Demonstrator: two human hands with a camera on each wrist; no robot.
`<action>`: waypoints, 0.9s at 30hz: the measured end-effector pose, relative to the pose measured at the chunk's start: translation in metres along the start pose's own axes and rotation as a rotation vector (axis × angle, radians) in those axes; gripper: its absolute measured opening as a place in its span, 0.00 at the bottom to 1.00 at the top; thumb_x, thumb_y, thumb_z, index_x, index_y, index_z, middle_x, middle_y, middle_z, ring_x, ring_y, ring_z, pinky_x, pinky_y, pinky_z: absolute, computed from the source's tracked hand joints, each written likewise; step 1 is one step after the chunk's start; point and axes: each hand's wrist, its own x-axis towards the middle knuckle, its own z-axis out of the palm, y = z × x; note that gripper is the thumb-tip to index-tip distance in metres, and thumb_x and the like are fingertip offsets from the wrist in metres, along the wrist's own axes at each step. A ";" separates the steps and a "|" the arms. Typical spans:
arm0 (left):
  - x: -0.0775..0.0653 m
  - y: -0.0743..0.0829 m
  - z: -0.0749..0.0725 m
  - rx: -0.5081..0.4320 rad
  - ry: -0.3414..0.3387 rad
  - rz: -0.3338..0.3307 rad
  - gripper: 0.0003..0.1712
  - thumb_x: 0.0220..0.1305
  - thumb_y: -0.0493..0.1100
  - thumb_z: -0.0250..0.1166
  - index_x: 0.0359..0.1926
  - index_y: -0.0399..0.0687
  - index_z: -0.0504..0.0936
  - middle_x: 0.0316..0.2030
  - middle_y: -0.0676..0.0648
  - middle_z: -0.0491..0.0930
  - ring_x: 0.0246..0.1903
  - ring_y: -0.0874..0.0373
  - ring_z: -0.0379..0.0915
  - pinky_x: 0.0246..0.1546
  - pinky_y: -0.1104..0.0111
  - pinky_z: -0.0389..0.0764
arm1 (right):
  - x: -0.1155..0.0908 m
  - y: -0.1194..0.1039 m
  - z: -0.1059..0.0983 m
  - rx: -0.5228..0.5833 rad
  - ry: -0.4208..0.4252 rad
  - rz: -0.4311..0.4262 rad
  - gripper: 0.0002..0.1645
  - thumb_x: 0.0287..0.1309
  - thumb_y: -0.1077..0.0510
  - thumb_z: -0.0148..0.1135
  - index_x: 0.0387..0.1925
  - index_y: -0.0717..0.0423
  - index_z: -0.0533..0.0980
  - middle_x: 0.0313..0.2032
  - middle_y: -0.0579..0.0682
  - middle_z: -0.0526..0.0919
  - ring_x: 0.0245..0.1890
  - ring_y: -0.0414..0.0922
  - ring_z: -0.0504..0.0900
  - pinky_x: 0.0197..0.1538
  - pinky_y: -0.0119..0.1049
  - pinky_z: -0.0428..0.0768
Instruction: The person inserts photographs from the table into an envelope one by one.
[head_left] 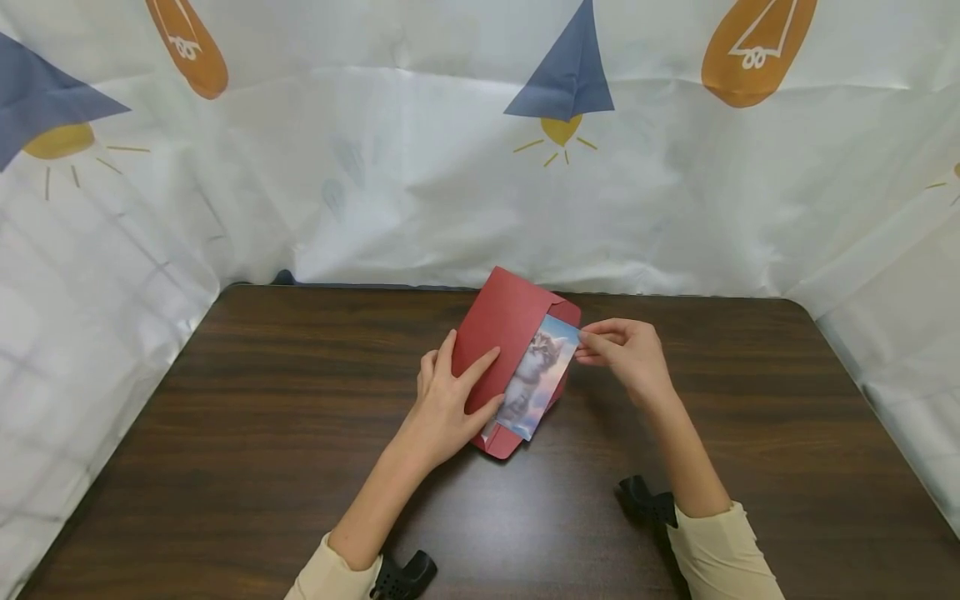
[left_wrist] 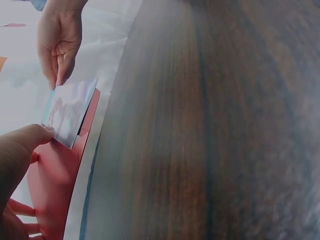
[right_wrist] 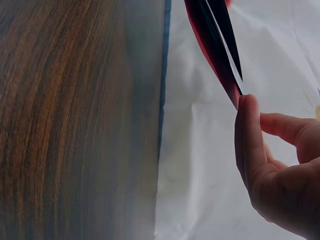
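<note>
A red envelope (head_left: 498,325) is held tilted over the table, its flap side opened to the right. My left hand (head_left: 446,408) grips it at the left edge, thumb and one finger lying across the front. Partly out of the envelope's opening is a photo card (head_left: 542,367) with a kitten against a blue and pink sky. My right hand (head_left: 626,358) pinches the card's upper right corner between thumb and fingertips. In the left wrist view, the left thumb tip (left_wrist: 47,131) touches the card (left_wrist: 70,107) near the pocket's edge. The card's inserted part is hidden.
The dark wooden table (head_left: 300,400) spreads beneath both hands. A white curtain (head_left: 397,192) with printed lamps and bulbs hangs behind its far edge and along the sides. Black wrist mounts (head_left: 647,500) sit by both cream sleeves (head_left: 720,550).
</note>
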 end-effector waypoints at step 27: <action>0.000 0.005 0.004 0.008 -0.003 0.014 0.37 0.63 0.48 0.77 0.72 0.52 0.78 0.76 0.26 0.54 0.67 0.29 0.57 0.59 0.37 0.75 | -0.003 0.000 0.017 -0.045 0.095 -0.023 0.17 0.69 0.65 0.68 0.50 0.78 0.81 0.34 0.59 0.91 0.26 0.36 0.89 0.40 0.32 0.88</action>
